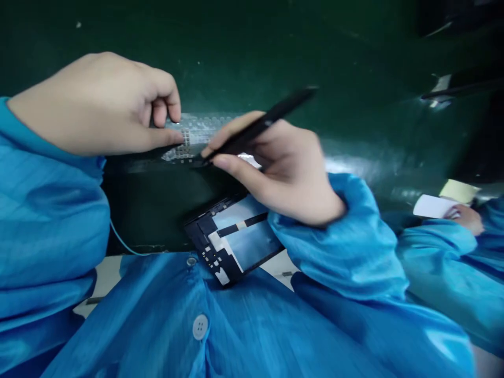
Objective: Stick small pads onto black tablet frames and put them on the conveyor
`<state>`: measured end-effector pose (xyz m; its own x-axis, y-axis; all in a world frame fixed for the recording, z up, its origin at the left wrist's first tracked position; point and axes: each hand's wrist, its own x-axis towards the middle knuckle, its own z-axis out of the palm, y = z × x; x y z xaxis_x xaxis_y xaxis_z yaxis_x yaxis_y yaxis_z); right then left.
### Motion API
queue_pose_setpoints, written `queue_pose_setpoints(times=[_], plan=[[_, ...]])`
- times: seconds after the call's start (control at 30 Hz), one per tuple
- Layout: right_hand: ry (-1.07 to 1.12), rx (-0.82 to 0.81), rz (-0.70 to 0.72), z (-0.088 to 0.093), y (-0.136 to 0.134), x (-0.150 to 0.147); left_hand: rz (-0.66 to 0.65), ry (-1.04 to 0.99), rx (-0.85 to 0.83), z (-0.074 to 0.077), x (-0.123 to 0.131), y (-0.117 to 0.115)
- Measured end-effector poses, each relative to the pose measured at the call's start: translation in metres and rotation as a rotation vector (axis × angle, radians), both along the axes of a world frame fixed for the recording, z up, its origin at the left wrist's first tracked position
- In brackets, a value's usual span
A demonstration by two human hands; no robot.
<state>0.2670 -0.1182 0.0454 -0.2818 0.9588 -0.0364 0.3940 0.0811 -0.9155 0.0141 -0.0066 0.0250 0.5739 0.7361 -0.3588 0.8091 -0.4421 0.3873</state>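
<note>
My right hand [291,168] pinches slim black tweezers [271,118] between thumb and fingers. They slant down to the left, with the tip over a clear sheet [208,123] bearing rows of small pale squares. My left hand [114,105] is curled at the sheet's left end, and its thumb tip presses beside the squares. Closer to my body, a phone housing [252,241], dark with a bluish-grey inner panel and small white parts at one end, lies tilted at the table edge. My right wrist and sleeve hide its right end.
The dark green table [236,52] reaches forward and to both sides. At right, a co-worker's hand [468,218] in a blue sleeve holds a white card [433,206] near a yellowish piece [459,190]. A thin blue cord [124,244] hangs by my left sleeve.
</note>
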Motion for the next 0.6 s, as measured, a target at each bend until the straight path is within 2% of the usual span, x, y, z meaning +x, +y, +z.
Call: queue_pose_setpoints(times=[0.1, 0.2, 0.27, 0.4, 0.6], plan=[[0.013, -0.039, 0.114, -0.023, 0.026, -0.012, -0.041, 0.114, 0.022, 0.011, 0.01, -0.004], [0.067, -0.107, 0.059, -0.036, 0.028, -0.013, -0.078, 0.126, 0.052, 0.013, 0.013, -0.005], [0.095, -0.115, 0.036, -0.036, 0.024, -0.012, -0.09, 0.117, 0.055, 0.012, 0.012, -0.004], [0.048, -0.041, 0.087, -0.032, 0.018, -0.011, -0.092, 0.116, 0.043, 0.011, 0.009, -0.002], [0.0, -0.042, 0.127, -0.034, 0.031, -0.013, -0.081, 0.138, 0.053, 0.012, 0.013, -0.005]])
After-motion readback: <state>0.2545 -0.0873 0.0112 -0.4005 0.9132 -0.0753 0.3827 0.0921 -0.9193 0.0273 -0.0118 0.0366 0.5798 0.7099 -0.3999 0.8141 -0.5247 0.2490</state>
